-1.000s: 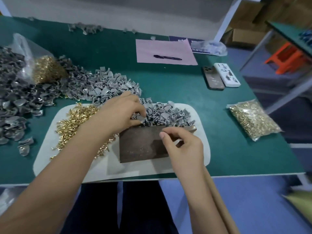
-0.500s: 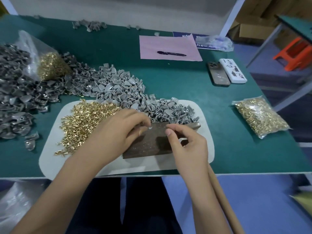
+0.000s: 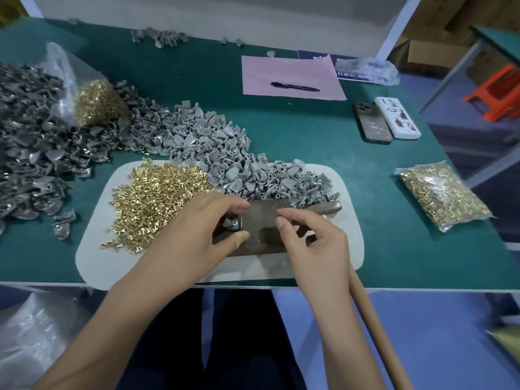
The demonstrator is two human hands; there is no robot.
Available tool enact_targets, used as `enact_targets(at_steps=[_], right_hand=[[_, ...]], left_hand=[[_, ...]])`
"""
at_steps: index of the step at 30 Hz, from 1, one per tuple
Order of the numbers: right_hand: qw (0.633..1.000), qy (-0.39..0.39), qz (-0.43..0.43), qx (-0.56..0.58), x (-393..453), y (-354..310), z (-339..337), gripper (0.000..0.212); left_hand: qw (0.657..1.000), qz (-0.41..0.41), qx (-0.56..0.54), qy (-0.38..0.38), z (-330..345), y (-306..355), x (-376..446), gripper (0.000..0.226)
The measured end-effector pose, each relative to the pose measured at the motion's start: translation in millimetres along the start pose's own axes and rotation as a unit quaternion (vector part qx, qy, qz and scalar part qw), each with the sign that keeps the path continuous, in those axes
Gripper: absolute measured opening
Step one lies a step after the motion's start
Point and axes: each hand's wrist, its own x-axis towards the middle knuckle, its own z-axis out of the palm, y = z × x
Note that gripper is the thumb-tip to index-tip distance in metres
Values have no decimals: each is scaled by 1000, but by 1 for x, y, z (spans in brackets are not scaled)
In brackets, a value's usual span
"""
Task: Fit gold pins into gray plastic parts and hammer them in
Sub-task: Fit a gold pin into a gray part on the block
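My left hand (image 3: pixel 202 232) pinches one gray plastic part (image 3: pixel 233 223) between thumb and fingers and holds it down on the left end of a brown metal block (image 3: pixel 264 220). My right hand (image 3: pixel 315 243) hovers over the block's right half with its fingers curled round the hammer (image 3: pixel 327 207), near the head. Its forefinger and thumb meet just right of the part; whether a pin is between them I cannot tell. Loose gold pins (image 3: pixel 157 198) are heaped on the white mat (image 3: pixel 92 257) to the left. A pile of gray parts (image 3: pixel 253 175) lies behind the block.
A larger heap of darker gray parts (image 3: pixel 28 153) and a plastic bag of pins (image 3: pixel 95 102) fill the table's left. A sealed pin bag (image 3: pixel 441 192) lies at the right. Behind are two phones (image 3: pixel 374 122) and a pink sheet (image 3: pixel 292 66) with a pen (image 3: pixel 295 86).
My left hand has drawn back from the gray pile toward me, bringing one gray part onto the block. My right hand has stayed over the block's right side.
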Motion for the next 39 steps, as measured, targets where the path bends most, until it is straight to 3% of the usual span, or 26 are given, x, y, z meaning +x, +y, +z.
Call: enact_targets(at_steps=[4,8,11,14,21,29,39], right_hand=[[1000,0,5,-8,-2,3,-2,16],[999,-2,-21,-44,-4,-1,1,14],[989,-26,-94,-111,-2,-11,9,10],[978,-62,-132,-150,4,-19,20,7],[967,-97,-132,-193,11,-26,31,8],[964,-184,-118,-153,25,-24,33,10],[971,-180,-103,-120,21,-28,32,10]], left_hand=[[999,-27,16,13,-1,-3,-8,53],[999,-47,-6,26,-2,-8,-15,34],[998,-54,-13,36,-1,-9,-14,19],[997,-61,-21,48,0,-9,-13,20],[992,-75,-68,75,1,-9,-14,14],[986,-93,-90,101,2,-12,-15,10],[983,-90,-113,112,0,-13,-15,10]])
